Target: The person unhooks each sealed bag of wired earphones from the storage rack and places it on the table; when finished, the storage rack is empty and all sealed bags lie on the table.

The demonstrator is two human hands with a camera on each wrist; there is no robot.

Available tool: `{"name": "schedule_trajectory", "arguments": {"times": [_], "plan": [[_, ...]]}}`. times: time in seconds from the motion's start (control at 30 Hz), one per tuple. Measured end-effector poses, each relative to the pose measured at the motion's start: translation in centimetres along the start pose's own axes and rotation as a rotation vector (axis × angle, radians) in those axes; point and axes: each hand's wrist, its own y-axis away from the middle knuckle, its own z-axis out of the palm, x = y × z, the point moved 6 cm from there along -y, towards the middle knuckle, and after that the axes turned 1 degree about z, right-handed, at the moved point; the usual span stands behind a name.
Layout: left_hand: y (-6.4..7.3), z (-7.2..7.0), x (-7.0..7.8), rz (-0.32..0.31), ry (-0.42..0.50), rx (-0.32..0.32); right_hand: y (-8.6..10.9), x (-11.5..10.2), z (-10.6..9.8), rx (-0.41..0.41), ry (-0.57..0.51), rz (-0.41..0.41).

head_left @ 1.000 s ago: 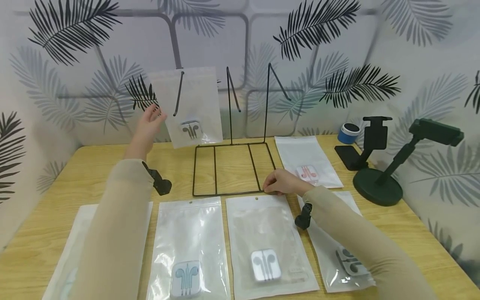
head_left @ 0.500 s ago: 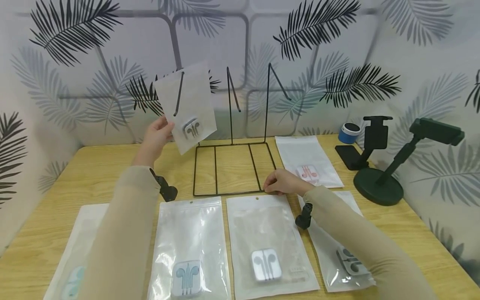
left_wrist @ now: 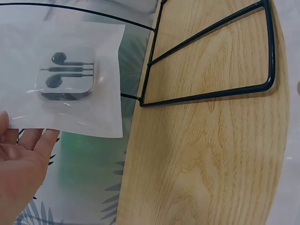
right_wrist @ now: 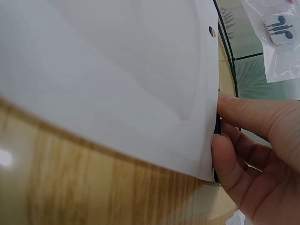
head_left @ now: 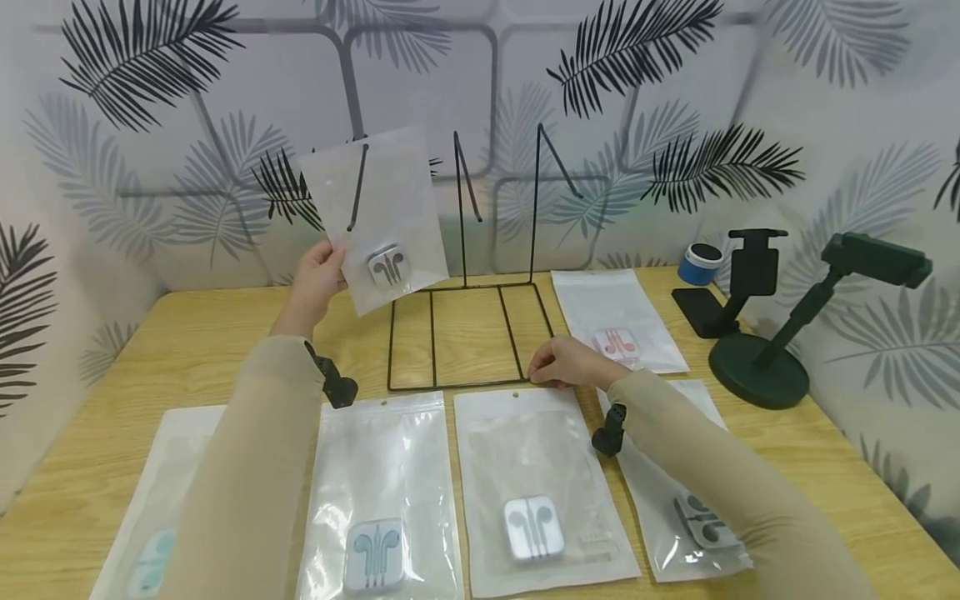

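In the head view a clear-fronted white zip bag with dark-tipped earphones in a case hangs, tilted, at the left hook of a black wire rack. My left hand pinches its lower left edge, thumb in front and fingers behind in the left wrist view. With my right hand I grip the front right corner of the rack's base. In the right wrist view its fingertips lie around the dark bar, close beside the top edge of a flat bag.
Several bagged earphones lie on the wooden table, including a blue pair, a white pair and a red pair. The rack's other two hooks hold nothing. A dark green stand and a blue jar stand at right.
My left hand has come right and taken hold of the hanging bag's edge. The bag turned partly sideways, then swung back to face me, more tilted. My right hand has stayed on the rack.
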Motion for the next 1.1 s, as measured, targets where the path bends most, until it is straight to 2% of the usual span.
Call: {"name": "schedule_trajectory", "arguments": {"times": [0.23,0.53,0.7,0.93,1.1], "plan": [[-0.1,-0.2,-0.2,0.006,-0.040,0.007,-0.1,0.2,0.0,-0.003,-0.005,-0.006],[0.1,-0.5,-0.1,0.056,0.005,0.000,0.0,0.1,0.0,-0.006,-0.012,-0.006],[0.3,-0.8,0.0,0.067,-0.019,-0.007,0.1,0.0,0.0,-0.007,-0.006,-0.011],[1.1,-0.9,0.2,0.088,-0.046,-0.043,0.1,-0.1,0.0,-0.006,-0.012,-0.006],[2.0,-1.0,0.7,0.114,-0.028,-0.079,0.1,-0.2,0.0,-0.006,-0.018,0.000]]}}
